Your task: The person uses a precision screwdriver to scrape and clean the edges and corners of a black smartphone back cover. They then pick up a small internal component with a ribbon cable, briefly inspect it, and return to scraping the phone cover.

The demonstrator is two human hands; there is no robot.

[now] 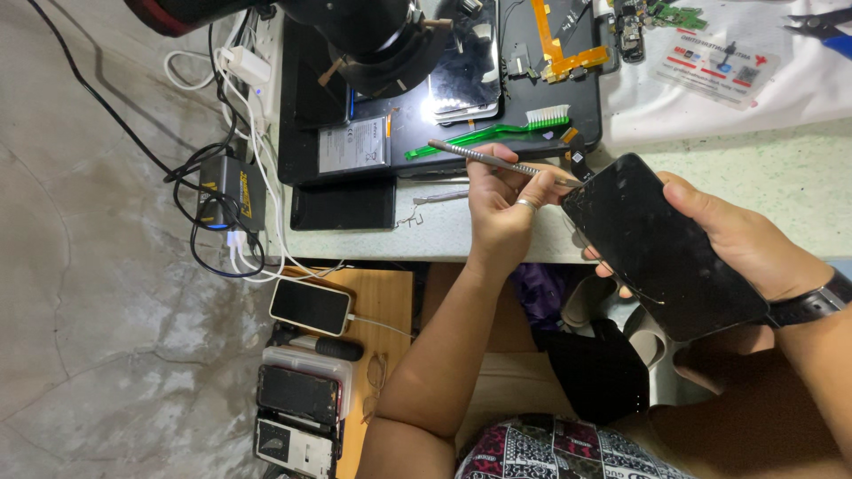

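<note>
My left hand (499,217), with a ring on one finger, pinches a thin metal prying tool (484,159). The tool's tip rests at the upper left edge of a black phone (661,248) with a scratched, cracked face. My right hand (741,238) grips that phone from the right side and holds it tilted just off the table's front edge (426,248), above my lap. A black watch (812,304) sits on my right wrist.
A black work mat (302,133) carries a flat battery (353,144), a green-handled brush (497,131), phone parts with an orange flex cable (564,53) and a dark lens (377,35). Blue-handled pliers (825,25) lie far right. Chargers and cables (232,191) hang left. More phones (310,307) rest on a wooden stool.
</note>
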